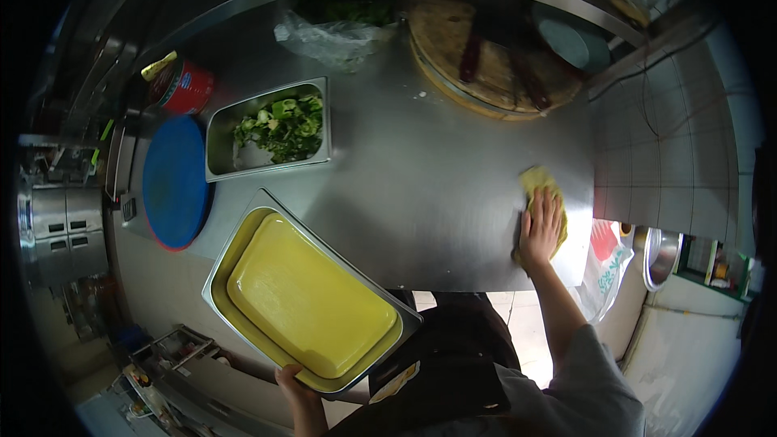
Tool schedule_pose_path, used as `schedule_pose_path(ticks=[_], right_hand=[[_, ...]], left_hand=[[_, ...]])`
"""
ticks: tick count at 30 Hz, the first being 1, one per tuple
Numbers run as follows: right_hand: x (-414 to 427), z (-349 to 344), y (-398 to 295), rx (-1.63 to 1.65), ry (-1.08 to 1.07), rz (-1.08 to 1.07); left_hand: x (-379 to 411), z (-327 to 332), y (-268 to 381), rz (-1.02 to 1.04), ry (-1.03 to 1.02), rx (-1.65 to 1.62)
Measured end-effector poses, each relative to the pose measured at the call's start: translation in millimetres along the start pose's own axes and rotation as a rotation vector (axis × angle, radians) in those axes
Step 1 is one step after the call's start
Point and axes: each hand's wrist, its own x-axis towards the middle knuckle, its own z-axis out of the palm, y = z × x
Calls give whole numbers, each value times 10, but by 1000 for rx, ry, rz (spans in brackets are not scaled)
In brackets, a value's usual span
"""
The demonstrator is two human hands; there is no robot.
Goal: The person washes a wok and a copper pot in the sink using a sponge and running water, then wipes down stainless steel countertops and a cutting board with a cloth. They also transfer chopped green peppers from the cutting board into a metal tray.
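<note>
My left hand [291,378] grips the lower corner of a steel pan [221,300], thumb over its rim. Yellow shows across the pan's inside; whether that is a lining, a tray or contents, I cannot tell. The pan is tilted in front of the worktop's near edge. My right hand [542,227] lies flat, fingers together, on a yellow cloth [537,177] at the right part of the steel worktop [413,206]. A smaller steel pan [268,171] with chopped green leafy vegetables [291,127] stands at the left of the worktop.
Round blue board [175,182] at the left, beside a red can [191,88]. A clear plastic bag [340,42] lies at the back. Knives with dark red handles [470,59] rest on a round wooden chopping block [434,30]. A tiled wall [649,164] borders the right; a shelf edge crosses above.
</note>
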Motion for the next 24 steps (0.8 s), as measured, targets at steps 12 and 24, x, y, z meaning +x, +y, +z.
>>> schedule_pose_path(ticks=[12,24], right_hand=[[2096,1130,-2493,296,69,-164],[-339,860,-2099,825,-711,-1055]], left_hand=[[-261,-62,-10,34,193,-30],[-304,-72,66,55,148,-33]])
